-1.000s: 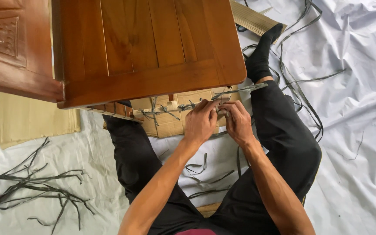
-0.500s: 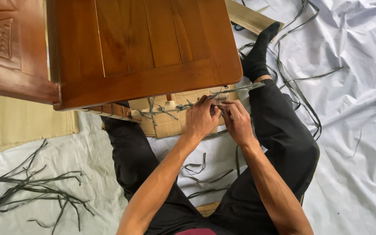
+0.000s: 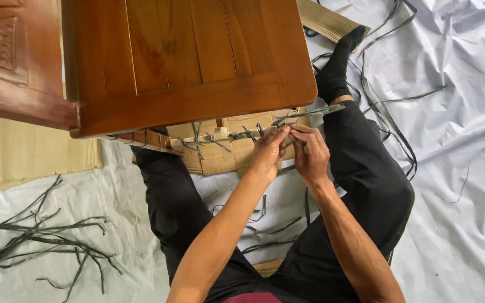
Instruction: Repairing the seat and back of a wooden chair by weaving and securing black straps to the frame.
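A loose heap of dark flat strips (image 3: 35,247) lies on the white sheet (image 3: 467,185) at the far left, well apart from the work; above it a polished wooden tabletop (image 3: 186,56) overhangs the person's lap; under its near edge runs a pale wooden slat (image 3: 214,140) wrapped at intervals with knotted strips, backed by flattened cardboard (image 3: 225,160); the strip being worked (image 3: 304,114) sticks out to the right from the slat's end, thin, limp and light, likely to slip unless pinched close to the knot, while the slat itself looks stiff enough to pull against; the left hand (image 3: 269,152) has its fingers (image 3: 280,134) pressed together, pinching the strip at the slat; the right hand (image 3: 310,152) sits just beside it, touching, its fingers (image 3: 298,132) curled tight and pinching the same strip near the knot; more cut strips trail over the sheet to the right.
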